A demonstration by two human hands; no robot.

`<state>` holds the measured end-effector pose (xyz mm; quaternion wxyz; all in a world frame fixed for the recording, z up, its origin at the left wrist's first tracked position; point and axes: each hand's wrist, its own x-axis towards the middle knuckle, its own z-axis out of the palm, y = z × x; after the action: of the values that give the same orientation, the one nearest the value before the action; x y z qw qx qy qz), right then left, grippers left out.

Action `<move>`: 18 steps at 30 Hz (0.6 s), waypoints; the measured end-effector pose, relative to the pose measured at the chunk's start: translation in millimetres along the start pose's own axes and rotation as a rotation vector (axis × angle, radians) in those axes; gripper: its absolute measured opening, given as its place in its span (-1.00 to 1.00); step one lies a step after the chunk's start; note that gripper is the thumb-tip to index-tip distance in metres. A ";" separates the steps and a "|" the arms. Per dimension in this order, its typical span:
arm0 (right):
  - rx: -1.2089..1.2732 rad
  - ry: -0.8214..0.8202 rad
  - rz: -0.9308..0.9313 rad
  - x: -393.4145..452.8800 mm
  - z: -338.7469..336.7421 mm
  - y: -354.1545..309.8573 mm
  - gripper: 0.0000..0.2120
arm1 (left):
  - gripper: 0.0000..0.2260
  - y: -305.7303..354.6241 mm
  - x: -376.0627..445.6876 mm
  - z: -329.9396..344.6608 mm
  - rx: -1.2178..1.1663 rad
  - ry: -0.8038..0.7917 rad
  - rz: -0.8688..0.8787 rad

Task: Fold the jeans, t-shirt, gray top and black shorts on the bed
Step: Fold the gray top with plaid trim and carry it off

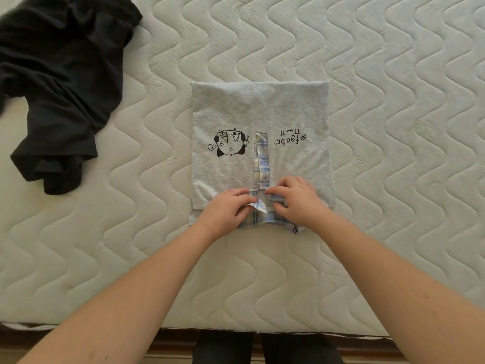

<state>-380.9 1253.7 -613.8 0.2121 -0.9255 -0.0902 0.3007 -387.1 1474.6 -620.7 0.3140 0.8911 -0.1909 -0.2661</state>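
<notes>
Both the left hand (225,208) and right hand (294,199) pinch the gray top's (262,111) plaid collar (259,206); I'd flatten it evenly before folding further.

A folded light gray cotton top (259,143) lies flat at the middle of the white quilted bed (393,101). A crumpled black fabric garment (likely the shorts) (57,82) lies well apart, far left. The left hand (225,211) and right hand (296,199) rest side by side on the top's near edge, at its plaid collar (261,206).
</notes>
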 end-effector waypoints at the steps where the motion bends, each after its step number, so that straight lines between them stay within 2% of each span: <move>1: 0.008 -0.023 -0.003 1.3 -1.5 -0.8 -0.67 | -0.77 1.5 1.4 -1.1 -0.029 0.009 -0.013; 4: 0.128 0.049 0.014 5.8 -7.2 -4.7 -0.71 | -0.85 5.7 3.6 -1.4 -0.036 -0.001 -0.003; 8: 0.292 0.164 0.142 18.9 -14.7 -12.5 -0.68 | -0.90 4.9 3.0 1.4 -0.046 0.013 -0.018; 13: 0.094 0.171 0.256 44.3 -17.2 -32.2 -0.64 | -0.92 5.5 -0.2 2.8 -0.143 0.059 -0.052; 16: -0.092 0.196 0.256 55.5 -15.9 -42.7 -0.72 | -0.91 5.5 -0.3 3.9 -0.217 0.145 -0.124; 18: -0.117 0.223 0.251 57.7 -17.4 -47.4 -0.77 | -0.93 5.1 0.7 4.3 -0.292 0.188 -0.200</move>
<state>-326.1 1307.1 -609.8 0.1272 -0.9678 0.0326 0.2146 -389.9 1468.6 -620.5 0.4284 0.8716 -0.0307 -0.2362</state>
